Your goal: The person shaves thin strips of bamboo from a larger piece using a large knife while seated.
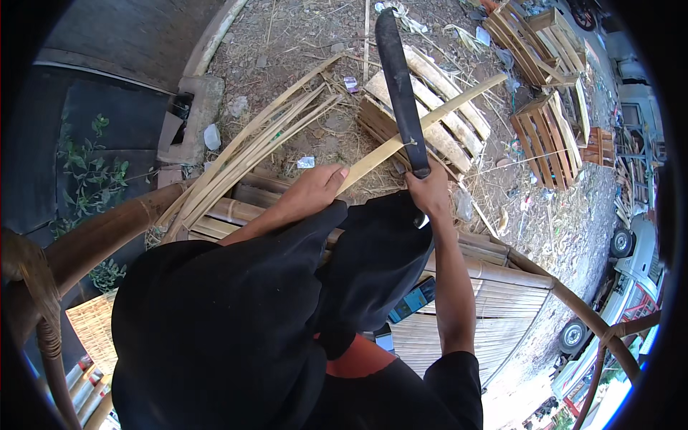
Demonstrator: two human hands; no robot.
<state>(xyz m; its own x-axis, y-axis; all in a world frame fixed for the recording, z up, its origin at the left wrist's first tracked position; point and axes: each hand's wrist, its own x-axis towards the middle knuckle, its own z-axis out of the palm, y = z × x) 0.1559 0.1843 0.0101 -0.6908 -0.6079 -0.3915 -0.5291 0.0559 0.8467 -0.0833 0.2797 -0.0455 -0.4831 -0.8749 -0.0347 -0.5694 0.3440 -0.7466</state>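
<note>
On littered ground [301,43], a person closes the fingers of the left hand [319,185] around the near end of a pale bamboo strip [376,158], the fingers of the right hand [428,188] wrapped around the handle of a dark machete [396,79] whose blade crosses that strip in mid-air. From where I stand, an edge skidding on the smooth surface could run toward the left hand or the black-clad knees [387,240], while a loosened grasp could let the far end, reaching out above a slatted crate [446,147], twist under the blade
</note>
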